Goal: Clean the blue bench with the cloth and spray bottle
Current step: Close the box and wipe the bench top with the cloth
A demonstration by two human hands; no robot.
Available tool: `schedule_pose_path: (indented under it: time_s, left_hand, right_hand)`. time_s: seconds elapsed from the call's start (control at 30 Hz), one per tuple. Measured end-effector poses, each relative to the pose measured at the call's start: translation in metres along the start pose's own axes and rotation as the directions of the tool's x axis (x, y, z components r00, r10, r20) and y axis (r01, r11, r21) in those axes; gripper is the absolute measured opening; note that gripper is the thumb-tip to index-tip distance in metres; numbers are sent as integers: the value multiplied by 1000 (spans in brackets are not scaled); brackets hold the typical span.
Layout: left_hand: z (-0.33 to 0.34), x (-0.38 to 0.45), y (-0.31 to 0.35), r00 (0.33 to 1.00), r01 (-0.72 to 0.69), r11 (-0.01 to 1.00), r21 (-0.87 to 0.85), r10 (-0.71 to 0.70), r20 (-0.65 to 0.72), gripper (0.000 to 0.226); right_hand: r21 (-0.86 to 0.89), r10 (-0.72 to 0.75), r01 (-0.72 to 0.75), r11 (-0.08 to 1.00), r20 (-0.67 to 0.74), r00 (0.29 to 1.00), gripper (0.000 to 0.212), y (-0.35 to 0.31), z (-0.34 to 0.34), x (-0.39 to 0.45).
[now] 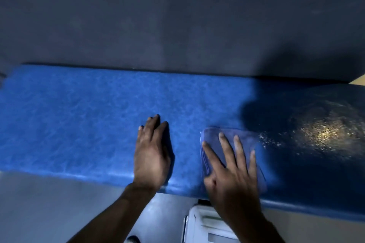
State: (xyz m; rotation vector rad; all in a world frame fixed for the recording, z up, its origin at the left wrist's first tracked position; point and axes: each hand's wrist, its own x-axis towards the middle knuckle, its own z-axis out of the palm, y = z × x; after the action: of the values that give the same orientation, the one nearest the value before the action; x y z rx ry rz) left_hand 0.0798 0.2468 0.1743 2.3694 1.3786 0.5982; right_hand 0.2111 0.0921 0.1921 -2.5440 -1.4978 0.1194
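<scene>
The blue bench (79, 120) runs across the view against a dark wall. A folded blue cloth (243, 138) lies flat on its seat, right of centre. My right hand (231, 171) presses down on the cloth with its fingers spread. My left hand (152, 156) rests flat on the bare seat to the left of the cloth, fingers together, holding nothing. A patch of glistening wet droplets (320, 132) covers the shadowed seat to the right of the cloth. No spray bottle is in view.
The dark grey wall (177, 16) rises directly behind the bench. A pale floor (49, 209) lies in front of it. A white object (203, 225) sits under the bench's front edge, below my right forearm. A dark shadow covers the bench's right part.
</scene>
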Motion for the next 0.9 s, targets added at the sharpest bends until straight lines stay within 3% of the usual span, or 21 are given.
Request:
schedule_pose_path:
  time_s: [0.17,0.33,0.5,0.77,0.9]
  left_hand:
    - [30,-10,56,995,-72,997,1,71,72,40]
    - [31,-12,60,996,-72,996,59,69,53,44]
    - [37,-11,62,996,-84,991,108,81,30,51]
    - [44,-12,59,995,-100,982,159,96,30,55]
    - [44,-12,58,995,-95,982,165,93,24,54]
  right_hand:
    - [-31,-11,11,999,3,1000,75,17,2,-36]
    - [-19,-37,37,999,-27,999,72,23,4,-25]
    - [-59,-10,12,998,45,999,79,47,-3,29]
    - [-71,-38,50,996,171,985,72,99,-5,148]
    - [-46,-30,37,998,139,990,70,101,-7,153]
